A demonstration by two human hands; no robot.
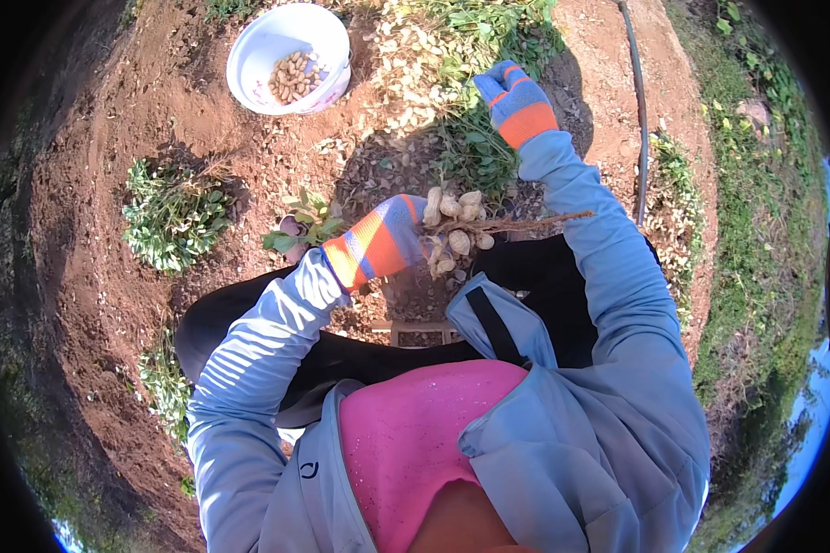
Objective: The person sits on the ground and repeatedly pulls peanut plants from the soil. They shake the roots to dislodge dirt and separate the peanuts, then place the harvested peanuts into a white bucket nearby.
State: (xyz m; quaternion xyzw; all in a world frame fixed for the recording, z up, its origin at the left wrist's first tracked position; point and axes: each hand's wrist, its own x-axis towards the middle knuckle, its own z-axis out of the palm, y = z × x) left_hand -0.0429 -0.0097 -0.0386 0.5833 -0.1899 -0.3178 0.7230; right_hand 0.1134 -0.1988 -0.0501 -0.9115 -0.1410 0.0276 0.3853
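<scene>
My left hand (380,242), in a blue and orange knit glove, is closed around a peanut plant. The plant's pods (460,242) and thin brown root (553,220) stick out to the right of the fist, and its green leaves (311,225) show on the other side. My right hand (515,100), gloved alike, is raised farther forward over a pile of peanut plants (484,145). Its fingers are curled, and whether they hold anything cannot be made out. A white plastic bucket (249,55) with some loose peanuts (295,77) in its bottom stands ahead on the left.
A bunch of peanut plants (176,214) lies on the reddish soil at left. Uprooted plants with pods (415,62) are heaped right of the bucket. A black hose (638,97) runs along the right, beside low green growth (740,207). Between my legs is a low wooden frame (415,326).
</scene>
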